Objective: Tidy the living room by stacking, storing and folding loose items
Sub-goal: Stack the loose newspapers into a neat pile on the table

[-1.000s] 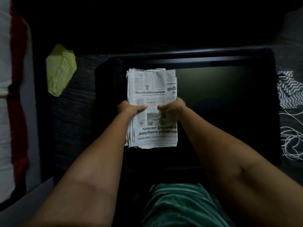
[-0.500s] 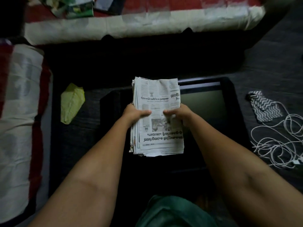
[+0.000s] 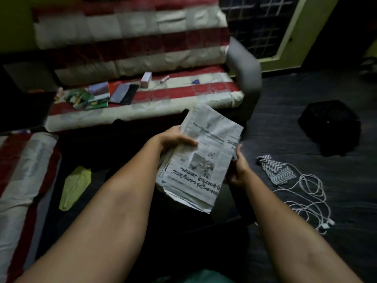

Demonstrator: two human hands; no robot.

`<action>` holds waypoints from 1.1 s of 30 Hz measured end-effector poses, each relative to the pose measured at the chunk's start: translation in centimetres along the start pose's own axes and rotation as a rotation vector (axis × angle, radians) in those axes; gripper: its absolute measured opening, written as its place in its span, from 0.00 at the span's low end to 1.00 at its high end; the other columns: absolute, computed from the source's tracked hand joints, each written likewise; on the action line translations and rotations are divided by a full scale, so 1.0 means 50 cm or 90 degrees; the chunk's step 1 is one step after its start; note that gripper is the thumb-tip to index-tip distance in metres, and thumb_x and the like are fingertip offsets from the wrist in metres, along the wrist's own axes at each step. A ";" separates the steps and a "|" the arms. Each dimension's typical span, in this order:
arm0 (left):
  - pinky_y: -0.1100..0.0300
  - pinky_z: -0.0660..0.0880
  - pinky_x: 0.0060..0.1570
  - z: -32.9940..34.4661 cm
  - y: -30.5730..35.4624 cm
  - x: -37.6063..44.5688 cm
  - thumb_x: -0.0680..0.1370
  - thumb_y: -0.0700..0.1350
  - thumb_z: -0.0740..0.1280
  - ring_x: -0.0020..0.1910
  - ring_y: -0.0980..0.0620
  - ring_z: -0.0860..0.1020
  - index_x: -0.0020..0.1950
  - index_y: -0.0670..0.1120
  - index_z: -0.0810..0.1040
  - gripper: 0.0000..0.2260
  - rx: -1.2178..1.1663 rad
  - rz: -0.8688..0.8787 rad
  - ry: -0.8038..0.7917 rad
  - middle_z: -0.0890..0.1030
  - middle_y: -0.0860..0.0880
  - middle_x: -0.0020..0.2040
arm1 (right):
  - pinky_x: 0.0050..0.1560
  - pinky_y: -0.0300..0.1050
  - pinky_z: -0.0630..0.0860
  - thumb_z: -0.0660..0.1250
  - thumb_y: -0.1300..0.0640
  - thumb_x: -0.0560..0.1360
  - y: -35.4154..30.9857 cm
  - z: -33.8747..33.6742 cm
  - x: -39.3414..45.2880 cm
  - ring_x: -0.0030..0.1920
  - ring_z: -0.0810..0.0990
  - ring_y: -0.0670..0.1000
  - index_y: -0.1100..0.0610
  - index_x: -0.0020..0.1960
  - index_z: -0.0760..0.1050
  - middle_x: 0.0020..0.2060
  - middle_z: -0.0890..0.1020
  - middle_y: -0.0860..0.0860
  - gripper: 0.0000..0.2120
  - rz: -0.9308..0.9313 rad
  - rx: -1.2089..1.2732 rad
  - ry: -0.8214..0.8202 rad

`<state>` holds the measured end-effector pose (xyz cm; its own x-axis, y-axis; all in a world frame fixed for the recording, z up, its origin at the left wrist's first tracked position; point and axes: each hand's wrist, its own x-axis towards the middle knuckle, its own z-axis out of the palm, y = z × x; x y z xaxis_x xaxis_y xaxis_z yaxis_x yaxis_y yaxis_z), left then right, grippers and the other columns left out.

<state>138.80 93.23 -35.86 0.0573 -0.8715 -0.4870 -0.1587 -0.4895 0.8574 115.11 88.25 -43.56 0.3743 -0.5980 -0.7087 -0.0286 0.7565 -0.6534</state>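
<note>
- Newsprint: the papers (image 3: 201,160) are a thick folded stack held in the air in front of the person, above a dark low surface that is too dim to make out, and near the sofa (image 3: 142,107).
- Left hand (image 3: 175,139) has its grip clamped on the stack's left edge, thumb lying across the top sheet and the fingers hidden beneath.
- Right hand (image 3: 237,170) holds the right edge from the side, fingers curled under it; its hold looks shallower than the left's.
- Sheet edges at the near corner are already stepped and fanned, so I judge the inner sheets could slide out if the stack tilts further or the right hold slackens.
- Loose sheets falling would land on the floor (image 3: 285,129) beside the white cable (image 3: 306,199) and the zigzag cloth (image 3: 275,168), adding to the mess.
- Feet are out of view; the cable loops lie close on the right, and a step that way while carrying the stack could snag them.
- Sofa seat already bears books (image 3: 95,97), a small box (image 3: 146,79) and other bits, so setting the stack there risks an uneven rest and a topple.
- Yellow bag (image 3: 74,187) lies on the floor to the left, well apart from the stack.
- Dim light makes the edges of any landing spot hard to judge.
</note>
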 end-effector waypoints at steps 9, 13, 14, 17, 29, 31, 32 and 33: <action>0.48 0.80 0.49 0.401 0.371 -0.105 0.68 0.47 0.77 0.52 0.43 0.83 0.64 0.51 0.70 0.28 0.072 0.129 -0.180 0.82 0.43 0.56 | 0.31 0.41 0.80 0.51 0.47 0.83 -0.074 -0.323 -0.361 0.32 0.84 0.49 0.62 0.46 0.76 0.33 0.84 0.56 0.23 -0.231 0.181 0.015; 0.51 0.81 0.45 0.534 0.410 -0.097 0.73 0.43 0.73 0.49 0.45 0.83 0.61 0.48 0.73 0.19 0.052 0.153 -0.221 0.83 0.43 0.53 | 0.25 0.39 0.78 0.50 0.49 0.83 -0.102 -0.412 -0.469 0.27 0.82 0.47 0.59 0.43 0.73 0.29 0.82 0.54 0.20 -0.385 0.182 0.067; 0.48 0.81 0.48 0.557 0.409 -0.083 0.71 0.44 0.75 0.49 0.43 0.83 0.63 0.47 0.73 0.22 0.055 0.144 -0.223 0.82 0.41 0.54 | 0.32 0.45 0.81 0.56 0.40 0.80 -0.115 -0.444 -0.463 0.35 0.84 0.51 0.59 0.48 0.77 0.38 0.84 0.57 0.23 -0.394 0.217 0.024; 0.46 0.81 0.47 0.621 0.401 -0.044 0.70 0.45 0.76 0.45 0.41 0.84 0.63 0.43 0.75 0.23 0.081 0.056 -0.214 0.83 0.40 0.52 | 0.46 0.59 0.80 0.64 0.22 0.58 -0.142 -0.540 -0.431 0.56 0.80 0.62 0.56 0.64 0.77 0.60 0.79 0.61 0.47 -0.381 0.279 0.027; 0.42 0.77 0.55 0.910 0.592 0.265 0.67 0.55 0.77 0.50 0.39 0.83 0.61 0.41 0.77 0.28 0.237 0.029 -0.289 0.84 0.40 0.51 | 0.40 0.53 0.82 0.68 0.65 0.73 -0.385 -0.886 -0.388 0.36 0.84 0.55 0.65 0.56 0.76 0.42 0.83 0.59 0.12 -0.232 -0.017 0.256; 0.45 0.79 0.50 0.964 0.629 0.314 0.69 0.65 0.70 0.48 0.40 0.83 0.61 0.43 0.77 0.31 0.206 0.038 -0.294 0.83 0.39 0.52 | 0.39 0.52 0.82 0.68 0.66 0.73 -0.430 -0.937 -0.395 0.35 0.84 0.55 0.64 0.53 0.77 0.39 0.84 0.58 0.09 -0.231 -0.030 0.294; 0.48 0.80 0.46 1.000 0.652 0.344 0.71 0.66 0.66 0.46 0.41 0.83 0.61 0.42 0.76 0.31 0.188 0.048 -0.297 0.83 0.39 0.51 | 0.40 0.53 0.82 0.68 0.66 0.73 -0.456 -0.974 -0.395 0.36 0.84 0.55 0.65 0.53 0.77 0.39 0.84 0.58 0.09 -0.237 -0.020 0.315; 0.50 0.80 0.43 1.024 0.662 0.367 0.74 0.64 0.65 0.44 0.42 0.82 0.62 0.40 0.76 0.30 0.165 0.066 -0.286 0.83 0.40 0.50 | 0.42 0.54 0.82 0.69 0.65 0.73 -0.470 -0.999 -0.394 0.38 0.84 0.56 0.65 0.54 0.77 0.41 0.84 0.59 0.10 -0.241 -0.008 0.326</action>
<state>84.14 62.48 -24.96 -0.3903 -0.7890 -0.4744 -0.3829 -0.3295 0.8630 62.12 69.01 -27.56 -0.1302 -0.8764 -0.4637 0.0064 0.4669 -0.8843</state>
